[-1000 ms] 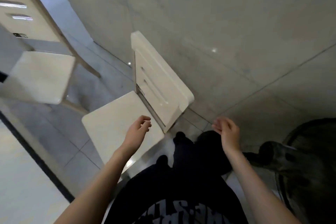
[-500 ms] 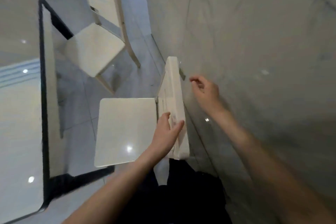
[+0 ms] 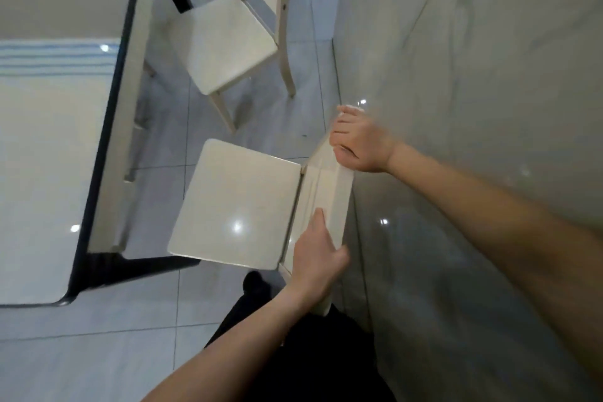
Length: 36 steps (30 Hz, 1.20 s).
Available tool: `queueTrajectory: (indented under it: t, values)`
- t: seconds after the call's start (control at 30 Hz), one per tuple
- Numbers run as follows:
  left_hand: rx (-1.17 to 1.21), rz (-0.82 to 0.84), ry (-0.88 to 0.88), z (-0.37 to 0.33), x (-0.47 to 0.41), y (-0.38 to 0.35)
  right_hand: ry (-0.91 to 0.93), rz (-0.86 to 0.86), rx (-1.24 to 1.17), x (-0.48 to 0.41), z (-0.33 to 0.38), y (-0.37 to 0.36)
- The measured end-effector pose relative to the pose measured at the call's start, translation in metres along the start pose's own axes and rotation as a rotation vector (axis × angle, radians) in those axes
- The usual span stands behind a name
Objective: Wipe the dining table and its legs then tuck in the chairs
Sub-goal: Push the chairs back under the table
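A white chair (image 3: 235, 202) stands below me, its seat facing the dining table (image 3: 39, 147) on the left and its backrest close to the wall. My left hand (image 3: 315, 258) grips the near end of the backrest's top rail, fingers on the seat side and thumb over the rail. My right hand (image 3: 357, 143) grips the far end of the same rail, fingers curled over it. The seat's front edge is a short gap from the table's dark rim. A second white chair (image 3: 225, 42) stands farther along, pulled out from the table and angled.
A grey marbled wall (image 3: 473, 108) runs along the right, tight behind the chair's back. The floor (image 3: 107, 362) is glossy grey tile. A blue-striped reflection or cloth (image 3: 55, 57) shows on the table top. My dark trousers and foot are below the chair.
The view has swung from the floor toward the table. Both hands went from hanging free near the chair to gripping its backrest, the left first and now the right too.
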<state>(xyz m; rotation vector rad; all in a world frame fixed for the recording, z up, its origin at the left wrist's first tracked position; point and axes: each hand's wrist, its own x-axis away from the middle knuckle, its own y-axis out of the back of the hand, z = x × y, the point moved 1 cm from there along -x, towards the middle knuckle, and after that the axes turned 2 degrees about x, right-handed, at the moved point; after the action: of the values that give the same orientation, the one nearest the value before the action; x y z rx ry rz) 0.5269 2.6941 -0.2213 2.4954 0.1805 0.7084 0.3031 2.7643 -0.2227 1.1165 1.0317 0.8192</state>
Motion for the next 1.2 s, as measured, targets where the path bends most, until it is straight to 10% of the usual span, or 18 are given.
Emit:
queueTrajectory:
  t: [0.43,1.2]
  values:
    - [-0.158,-0.030,-0.044,0.009,-0.036,0.042,-0.001,-0.209,-0.191,-0.060,-0.015,-0.033]
    - [-0.189,-0.171,0.150,0.093,-0.117,0.227,0.088,-0.101,-0.022,-0.295,0.039,-0.100]
